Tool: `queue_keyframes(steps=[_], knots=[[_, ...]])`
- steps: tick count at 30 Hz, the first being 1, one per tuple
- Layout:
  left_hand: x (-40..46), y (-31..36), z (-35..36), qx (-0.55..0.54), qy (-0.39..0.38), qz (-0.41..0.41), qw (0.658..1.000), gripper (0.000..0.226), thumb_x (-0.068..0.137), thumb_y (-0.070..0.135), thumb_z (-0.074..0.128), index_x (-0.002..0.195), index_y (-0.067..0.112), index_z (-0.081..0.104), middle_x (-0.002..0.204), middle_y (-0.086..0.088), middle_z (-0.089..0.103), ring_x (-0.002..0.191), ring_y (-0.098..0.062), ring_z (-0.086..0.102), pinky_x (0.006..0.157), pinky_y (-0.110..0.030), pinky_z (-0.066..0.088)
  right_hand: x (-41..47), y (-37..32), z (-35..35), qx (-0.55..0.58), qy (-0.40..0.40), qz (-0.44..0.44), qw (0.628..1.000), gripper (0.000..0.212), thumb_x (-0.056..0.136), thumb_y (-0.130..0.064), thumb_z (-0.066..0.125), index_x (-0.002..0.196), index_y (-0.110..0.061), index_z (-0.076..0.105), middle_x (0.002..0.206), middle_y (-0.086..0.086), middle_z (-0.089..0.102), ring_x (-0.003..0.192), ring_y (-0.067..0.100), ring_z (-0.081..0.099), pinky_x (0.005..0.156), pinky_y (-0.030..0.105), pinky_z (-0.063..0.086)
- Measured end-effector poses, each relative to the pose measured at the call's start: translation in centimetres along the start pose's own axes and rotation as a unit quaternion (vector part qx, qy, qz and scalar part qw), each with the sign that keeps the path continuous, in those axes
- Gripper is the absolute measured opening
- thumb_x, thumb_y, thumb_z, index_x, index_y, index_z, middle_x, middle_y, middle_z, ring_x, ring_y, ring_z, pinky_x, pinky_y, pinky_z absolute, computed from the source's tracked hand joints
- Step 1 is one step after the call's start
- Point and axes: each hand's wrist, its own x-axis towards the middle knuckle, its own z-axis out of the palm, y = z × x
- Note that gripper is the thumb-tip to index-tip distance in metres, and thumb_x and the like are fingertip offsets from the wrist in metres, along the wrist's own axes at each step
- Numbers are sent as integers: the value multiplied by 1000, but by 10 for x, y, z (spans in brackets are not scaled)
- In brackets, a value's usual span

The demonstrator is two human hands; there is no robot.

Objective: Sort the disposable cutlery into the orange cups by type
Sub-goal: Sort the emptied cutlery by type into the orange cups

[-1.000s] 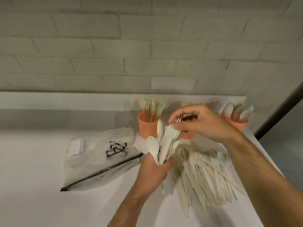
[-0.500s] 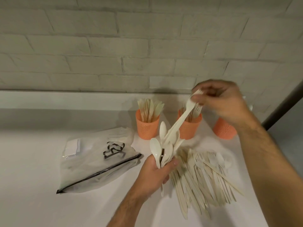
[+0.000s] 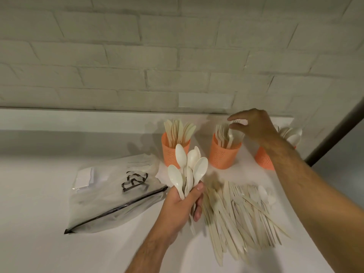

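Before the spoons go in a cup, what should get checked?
1. Left hand grips the spoons firmly: ok.
2. Spoon cup is within reach on the right: ok.
3. Room left in the spoon cup: cannot tell, the right arm hides it.
4. Right hand is free: cannot tell; its curled fingers are at the forks in the middle cup.
5. Bunch holds only spoons: ok by the bowls showing.
6. Path is clear: not ok, the right arm crosses it.

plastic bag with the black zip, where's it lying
In the head view the plastic bag lies flat on the white counter, left of the left hand.
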Motion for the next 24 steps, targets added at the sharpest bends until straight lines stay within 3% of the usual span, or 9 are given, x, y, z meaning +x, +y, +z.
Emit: queue_keyframes(steps=[2,4,7,9,12,14,18,22,24], knots=[[0,1,0,1,3,3,1000,18,98,22,57,84,10,57,64,-4,49,45,-18,42,51,-29,40,-8,-6,7,-52,62,-53,995,31,84,-33,78,113,-24,75,116,-3,72,111,19,62,99,30,44],[1,1,0,6,10,6,1000,18,98,21,57,83,10,57,64,-4,49,46,-18,42,51,-28,40,-27,-37,0,22,69,-59,996,26,89,-31,73,114,-24,73,114,-5,71,102,13,60,92,32,46],[1,2,1,13,13,9,1000,19,98,20,58,83,8,56,66,-6,50,46,-18,44,50,-26,41,-62,-86,-7,223,-168,-8,960,37,84,-41,73,119,-29,71,108,-9,71,94,20,67,85,36,55],[0,3,2,11,11,10,1000,20,97,19,58,85,4,57,66,-7,50,46,-18,44,49,-27,41,-77,-99,-2,278,-232,-5,932,41,81,-36,77,120,-29,69,102,-3,71,84,27,68,81,37,58],[-3,4,3,11,18,20,1000,18,97,19,58,86,5,59,68,-10,49,48,-19,44,49,-27,40,-85,-99,8,301,-162,12,940,32,84,-17,79,114,-26,72,84,6,67,67,13,62,68,24,54],[-5,4,4,3,34,28,999,18,98,22,56,87,8,60,71,-10,52,50,-19,43,48,-26,39,-88,-97,11,285,-134,18,949,28,88,-12,75,112,-26,73,78,8,64,64,14,59,69,31,58],[-6,4,5,-8,45,23,999,23,100,27,52,91,7,59,74,-5,58,49,-20,41,49,-28,37,-87,-96,13,246,-87,55,964,20,95,-12,63,107,-23,75,61,-13,55,56,8,52,75,51,61],[-8,6,6,-1,30,7,1000,22,101,27,50,92,9,60,72,-7,57,47,-19,39,47,-28,35,-86,-109,9,294,-124,62,946,18,100,-18,60,104,-16,77,60,-14,63,57,8,54,61,25,50],[-9,6,5,2,29,-2,1000,28,100,30,50,92,4,60,71,-8,57,46,-20,40,47,-28,36,-89,-113,8,310,-155,56,936,24,101,-27,56,105,-15,77,63,-11,64,59,6,55,60,20,47]])
